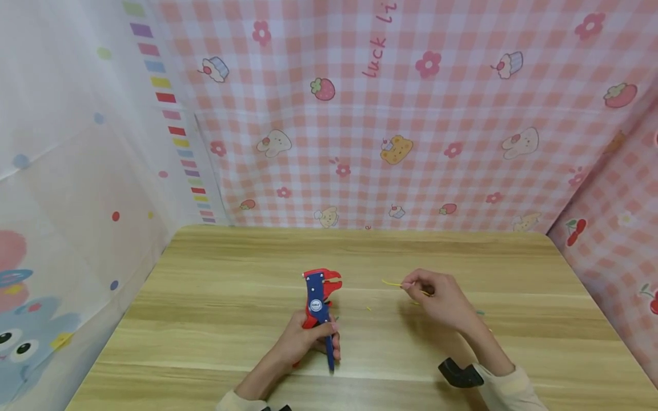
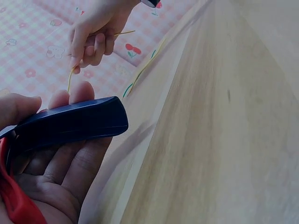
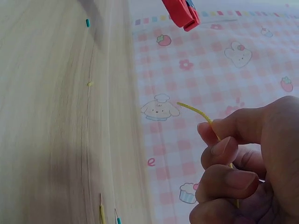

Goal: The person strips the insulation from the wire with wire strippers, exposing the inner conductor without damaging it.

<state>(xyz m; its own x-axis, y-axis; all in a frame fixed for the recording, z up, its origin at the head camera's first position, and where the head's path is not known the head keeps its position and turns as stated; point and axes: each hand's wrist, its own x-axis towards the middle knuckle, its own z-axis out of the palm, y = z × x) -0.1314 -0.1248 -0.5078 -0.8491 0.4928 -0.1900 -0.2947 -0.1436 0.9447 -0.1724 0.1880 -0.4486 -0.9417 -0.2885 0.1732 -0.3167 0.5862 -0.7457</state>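
My left hand (image 1: 303, 341) grips a wire stripper (image 1: 315, 288) with a blue body and red jaws, its head pointing away from me and its jaws facing right. In the left wrist view the stripper's blue handle (image 2: 74, 120) lies across the fingers, and part of the red handle (image 2: 18, 198) shows by the palm. To the right, my right hand (image 1: 439, 297) pinches a thin yellow wire (image 3: 198, 111) between thumb and forefinger. The wire's slightly bent end sticks out toward the stripper, apart from its jaws. Its other part runs behind the curled fingers.
A yellow wire (image 3: 102, 214) and a green wire (image 3: 118, 220), both with bare metal ends, lie on the wooden table (image 1: 231, 268). Small yellow (image 3: 90, 84) and green scraps (image 3: 87, 22) lie nearer the stripper. A checked cloth (image 1: 360, 125) hangs behind the table.
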